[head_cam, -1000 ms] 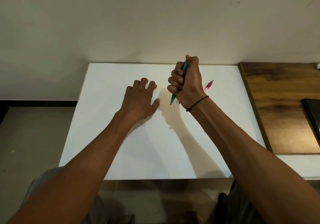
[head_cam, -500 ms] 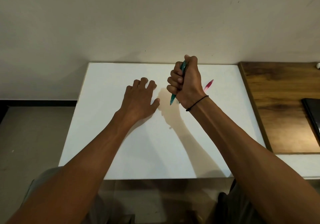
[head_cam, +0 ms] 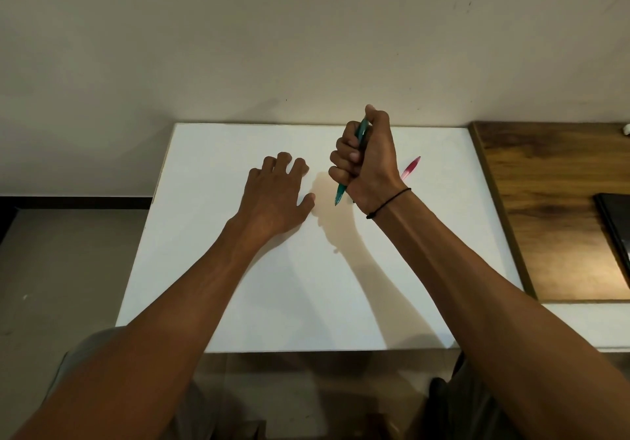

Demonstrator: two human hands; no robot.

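Right hand (head_cam: 370, 160) fists green pen (head_cam: 341, 193), tip down, above table (head_cam: 221, 269). Left hand (head_cam: 276, 197) flat, empty beside. Judgement: lower tip gently.

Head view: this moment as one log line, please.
right hand grips green pen | left hand rests on table | pink pen on table
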